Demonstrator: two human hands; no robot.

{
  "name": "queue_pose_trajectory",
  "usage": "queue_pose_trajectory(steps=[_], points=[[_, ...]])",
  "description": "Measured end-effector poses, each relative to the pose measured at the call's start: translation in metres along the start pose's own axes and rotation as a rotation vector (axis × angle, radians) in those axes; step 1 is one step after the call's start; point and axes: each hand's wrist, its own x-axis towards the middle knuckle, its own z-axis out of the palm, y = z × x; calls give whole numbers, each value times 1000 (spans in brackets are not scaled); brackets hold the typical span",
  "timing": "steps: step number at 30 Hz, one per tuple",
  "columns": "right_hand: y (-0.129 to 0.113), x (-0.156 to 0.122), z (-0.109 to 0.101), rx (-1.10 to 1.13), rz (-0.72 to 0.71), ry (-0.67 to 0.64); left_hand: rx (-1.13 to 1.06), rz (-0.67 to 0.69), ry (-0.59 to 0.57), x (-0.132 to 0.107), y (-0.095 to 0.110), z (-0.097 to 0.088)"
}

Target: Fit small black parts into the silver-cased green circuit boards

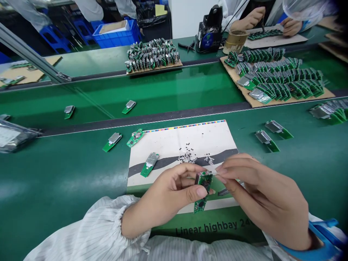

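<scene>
My left hand (174,195) grips a small green circuit board (200,206) upright, its thumb lying across the face with the dark parts. At the board's top edge, my right hand (261,192) is closed in a pinch. Something small and pale shows at those fingertips, too small to name. Below the right fingers lies a dark, slim metal tool (224,191), partly hidden by the hand. On the printed cardboard sheet (174,139) behind my hands sits a loose pile of tiny black-and-silver parts (187,155), and to its left a board with a silver display (150,164).
Other boards (112,141) lie around the sheet, with two more boards (274,127) at right. Across the green belt (174,90) stand a cardboard tray (250,99) and another tray (153,58), both packed with boards. A co-worker's hands (248,20) work at back right.
</scene>
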Motion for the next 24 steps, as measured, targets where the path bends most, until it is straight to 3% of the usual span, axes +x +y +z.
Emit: queue_pose_trajectory(steps=[9, 17, 24], points=[[-3, -3, -2, 62, 70, 61, -72, -57, -44, 1, -2, -3], [2, -5, 2, 105, 108, 69, 23, -33, 40, 8, -7, -8], [0, -5, 7, -62, 106, 58, 24, -22, 85, 3, -4, 3]])
